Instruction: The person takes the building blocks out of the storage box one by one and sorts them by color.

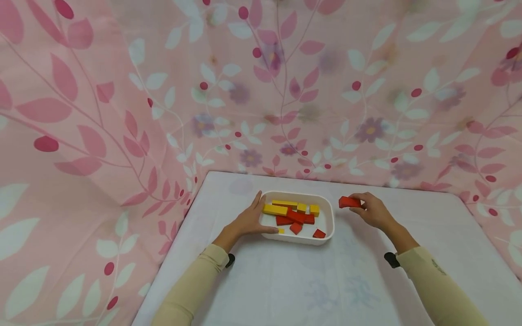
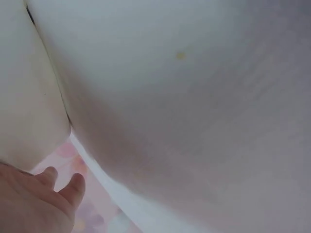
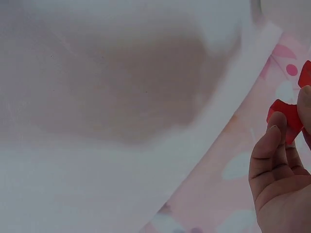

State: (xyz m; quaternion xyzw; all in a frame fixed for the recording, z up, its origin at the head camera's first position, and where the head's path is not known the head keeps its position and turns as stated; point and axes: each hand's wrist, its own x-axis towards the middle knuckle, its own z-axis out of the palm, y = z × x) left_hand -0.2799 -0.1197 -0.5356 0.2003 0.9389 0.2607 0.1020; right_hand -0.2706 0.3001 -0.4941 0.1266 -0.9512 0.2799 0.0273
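Observation:
My right hand (image 1: 374, 212) pinches a red block with a notched edge (image 1: 345, 202) between thumb and fingers, raised to the right of a white tray (image 1: 331, 222). In the right wrist view the thumb hides part of that red block (image 3: 290, 116). My left hand (image 1: 249, 220) rests against the tray's left end, its fingers stretched toward the far corner and the thumb along the near rim. Inside the tray lie yellow blocks (image 1: 275, 209) toward the back and several red blocks (image 1: 295, 216) in the middle and front. The left wrist view shows fingertips (image 2: 75, 189) beside the tray's pale side.
A white cloth (image 1: 326, 280) with faint prints covers the table. Pink floral curtains (image 1: 285, 90) hang along its back and left sides. Dark wrist bands (image 1: 392, 260) sit at the sleeve ends.

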